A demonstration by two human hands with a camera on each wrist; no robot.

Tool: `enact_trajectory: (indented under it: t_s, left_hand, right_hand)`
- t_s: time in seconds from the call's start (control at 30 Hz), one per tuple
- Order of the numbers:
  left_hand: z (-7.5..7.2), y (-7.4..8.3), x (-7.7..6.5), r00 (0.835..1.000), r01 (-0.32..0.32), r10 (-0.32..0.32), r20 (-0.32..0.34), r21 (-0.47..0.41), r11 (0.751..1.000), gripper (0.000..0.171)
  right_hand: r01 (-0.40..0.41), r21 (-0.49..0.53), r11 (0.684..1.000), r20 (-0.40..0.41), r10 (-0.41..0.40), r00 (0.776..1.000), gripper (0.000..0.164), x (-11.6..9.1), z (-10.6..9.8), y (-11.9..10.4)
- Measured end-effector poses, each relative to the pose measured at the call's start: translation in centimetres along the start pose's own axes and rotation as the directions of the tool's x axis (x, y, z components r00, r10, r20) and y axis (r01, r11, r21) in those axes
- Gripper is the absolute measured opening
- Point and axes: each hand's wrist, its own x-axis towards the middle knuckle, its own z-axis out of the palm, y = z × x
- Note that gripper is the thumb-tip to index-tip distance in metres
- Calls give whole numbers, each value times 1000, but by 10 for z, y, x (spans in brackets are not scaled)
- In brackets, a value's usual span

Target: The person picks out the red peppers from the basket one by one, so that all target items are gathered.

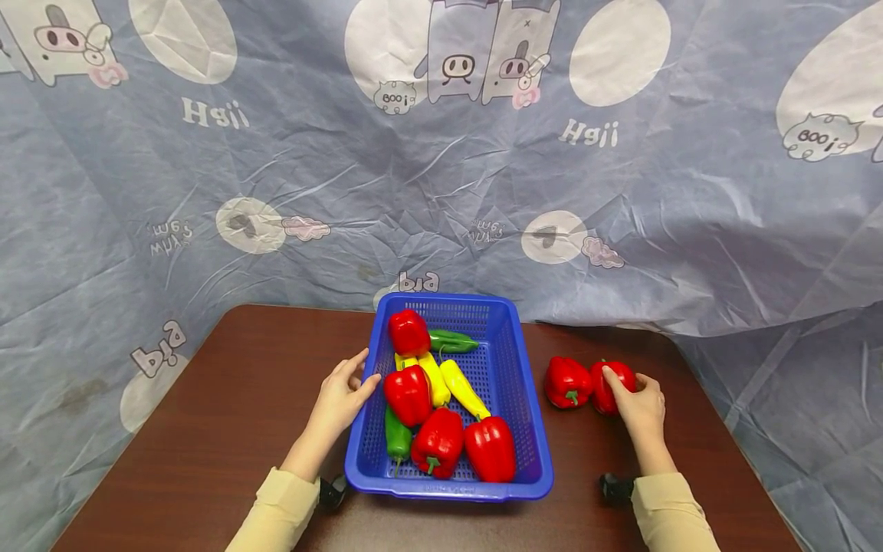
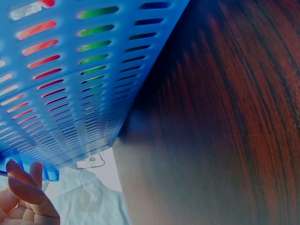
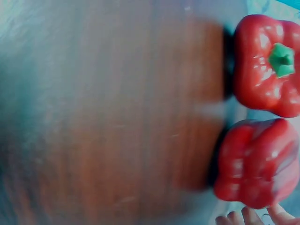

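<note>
A blue plastic basket (image 1: 538,429) with perforated walls stands on the table. My left hand (image 1: 341,389) holds its left rim, the thumb reaching over the edge; the left wrist view shows those curled fingers (image 2: 28,192) at the rim. On the right, my right hand (image 1: 641,406) grips a red bell pepper (image 1: 605,397), thumb on top and fingers around its right side. This pepper (image 3: 258,164) rests at the table surface. Close against it sits another red bell pepper (image 1: 567,382), its green stem (image 3: 282,60) facing the right wrist camera.
Inside the basket lie several red bell peppers (image 1: 490,451), yellow long peppers (image 1: 464,387) and green peppers (image 1: 451,342). The brown wooden table (image 1: 276,383) extends on both sides. A grey-blue printed cloth (image 1: 441,184) hangs behind the table's back edge.
</note>
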Motion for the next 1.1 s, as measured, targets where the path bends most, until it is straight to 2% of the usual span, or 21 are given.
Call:
enact_trajectory:
  t_s: [0.3,0.63,0.93,1.1]
  left_hand:
    - [0,0,0,1000,-3,3,-2,2,1000,56]
    - [0,-1,1,1000,10,-10,3,-8,1000,56]
    - [-1,0,1,1000,18,-18,6,-30,999,56]
    - [-1,-1,1,1000,17,-17,6,-38,999,55]
  right_hand:
    - [62,27,998,-16,-61,998,85,-6,-7,-28]
    - [153,117,981,56,-160,985,83,-27,-11,-77]
    - [191,228,955,99,-218,971,79,-46,-13,-122]
    - [240,319,917,116,-289,950,73,-61,-12,-147]
